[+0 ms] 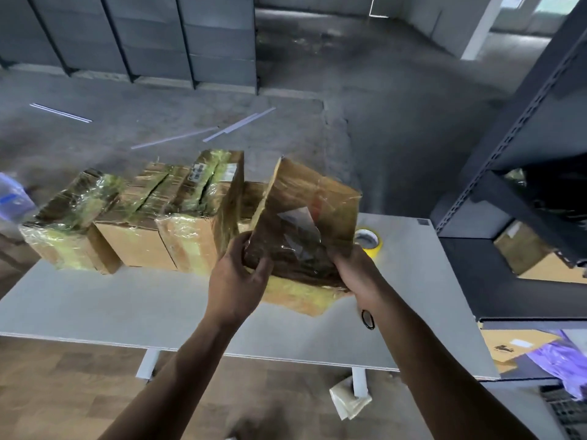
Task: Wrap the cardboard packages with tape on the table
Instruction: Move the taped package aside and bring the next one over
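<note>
Two hands [236,274] [355,274] around tilted package [305,217]

taped brown cardboard packages [136,242]: 6 countable – 4 in row, 1 held package [305,217], 1 flat package [298,300] beneath it | yellow tape roll [370,241]: 1 | grey table [95,300]: 1 | grips: 2 – left grip [236,274], right grip [355,274] | black band [367,319] on right wrist: 1 | crumpled pale scrap [349,401] on floor: 1

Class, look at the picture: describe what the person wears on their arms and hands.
Both forearms are bare, with no sleeves in view. The left hand and the right hand wear no gloves. A thin black band loops round the right wrist.
</note>
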Demonstrator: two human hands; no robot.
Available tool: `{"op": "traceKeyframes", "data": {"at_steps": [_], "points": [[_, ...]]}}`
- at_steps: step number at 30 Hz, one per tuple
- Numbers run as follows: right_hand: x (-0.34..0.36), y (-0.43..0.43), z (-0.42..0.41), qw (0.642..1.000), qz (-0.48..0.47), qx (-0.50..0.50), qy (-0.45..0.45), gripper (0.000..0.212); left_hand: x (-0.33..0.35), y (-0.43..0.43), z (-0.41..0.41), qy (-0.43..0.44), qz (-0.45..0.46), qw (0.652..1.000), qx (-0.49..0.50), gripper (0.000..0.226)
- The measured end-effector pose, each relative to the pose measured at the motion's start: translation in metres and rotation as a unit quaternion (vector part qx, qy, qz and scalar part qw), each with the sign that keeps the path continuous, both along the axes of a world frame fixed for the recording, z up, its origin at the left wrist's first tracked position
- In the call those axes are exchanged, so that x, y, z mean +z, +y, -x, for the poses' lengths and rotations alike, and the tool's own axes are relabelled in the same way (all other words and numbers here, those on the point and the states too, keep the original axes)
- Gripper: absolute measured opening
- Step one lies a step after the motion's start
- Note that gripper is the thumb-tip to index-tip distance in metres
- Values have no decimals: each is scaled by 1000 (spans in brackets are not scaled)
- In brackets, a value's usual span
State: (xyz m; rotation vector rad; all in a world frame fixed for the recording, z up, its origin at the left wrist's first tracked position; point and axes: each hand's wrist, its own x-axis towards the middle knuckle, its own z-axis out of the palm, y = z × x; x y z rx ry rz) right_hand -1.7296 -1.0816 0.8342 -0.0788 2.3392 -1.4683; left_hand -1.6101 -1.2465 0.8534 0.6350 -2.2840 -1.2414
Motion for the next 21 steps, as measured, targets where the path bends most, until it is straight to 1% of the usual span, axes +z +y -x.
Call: {"op": "traceKeyframes", "data": {"at_steps": [2, 4, 5, 6, 7, 8, 10, 13, 15, 16, 17, 19, 20, 21], "points": [[7, 0, 7, 998, -26, -35, 41, 24, -4, -7, 17, -21, -27, 999, -32, 38], [12, 3, 18, 994, -55, -54, 76, 14, -8, -13, 37, -35, -66, 995, -71, 37], [15, 6, 24, 991, -69, -60, 94, 21, -10, -16, 48, -50, -85, 991, -88, 35], [17, 8, 29, 988, -91, -59, 110, 31, -10, -17, 59, -76, -95, 987, -107, 32], [19, 11, 33, 984, -117, -50, 123, 36, -9, -18, 70, -107, -104, 981, -126, 26], [23, 14, 36, 980, -140, -43, 138, 38, -8, -18, 80, -130, -126, 972, -149, 21], [29, 23, 44, 972, -161, -37, 169, 38, -10, -17, 101, -154, -188, 951, -190, 20], [33, 36, 59, 957, -178, -66, 218, 33, -17, -5, 128, -161, -239, 937, -198, 30], [29, 45, 70, 945, -160, -135, 252, 34, -20, 10, 145, -155, -262, 935, -181, 30], [25, 52, 78, 940, -149, -175, 254, 41, -21, 22, 157, -149, -282, 933, -167, 30], [19, 56, 84, 940, -133, -210, 235, 51, -22, 30, 165, -141, -308, 928, -153, 30], [8, 61, 91, 954, -100, -246, 137, 71, -21, 47, 182, -120, -353, 919, -125, 26], [3, 62, 96, 964, -85, -245, 66, 75, -22, 56, 193, -112, -365, 917, -113, 23], [-4, 64, 101, 971, -56, -234, -2, 75, -22, 66, 203, -107, -371, 916, -108, 21]]}}
